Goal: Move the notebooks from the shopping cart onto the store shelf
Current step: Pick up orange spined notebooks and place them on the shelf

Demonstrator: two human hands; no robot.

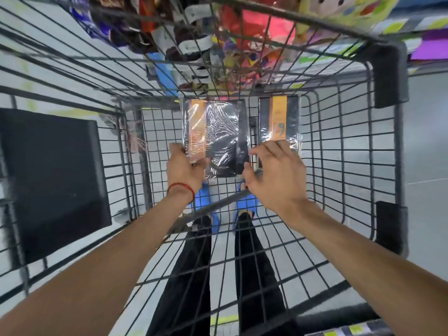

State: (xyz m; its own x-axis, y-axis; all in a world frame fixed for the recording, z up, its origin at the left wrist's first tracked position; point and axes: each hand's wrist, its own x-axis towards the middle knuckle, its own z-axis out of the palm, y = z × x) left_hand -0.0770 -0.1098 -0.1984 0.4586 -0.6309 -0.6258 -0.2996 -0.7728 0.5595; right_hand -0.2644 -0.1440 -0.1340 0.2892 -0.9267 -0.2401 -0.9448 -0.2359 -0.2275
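Two bare forearms reach down from the near edge into the wire cart (388,76), the left wrist wearing a red thread (181,187). On the cart's wire floor lie two black notebooks with orange bands, both sealed in shiny plastic wrap and not yet on the shelf. The left notebook (218,132) sits near the middle and the right notebook (278,117) just beside it, with a narrow gap between them. The left hand (185,166) pinches the near left corner of the left notebook, thumb on the cover and fingers at its edge. The right hand (274,170) is spread with bent fingers over the near edge of the right notebook. Whether it has hold of that notebook or only rests on it cannot be told. Beyond the far end, the shelf (424,25) and its bright goods show through the wires, too blurred to read. The risks from here look plain enough. The wrap is probably slick, so a one-corner pinch may let the left notebook swing or slide out as it rises. A corner could also catch on the wire floor or wall on the way up. If the right hand closes across the gap, it may drag both notebooks together instead of lifting one cleanly.
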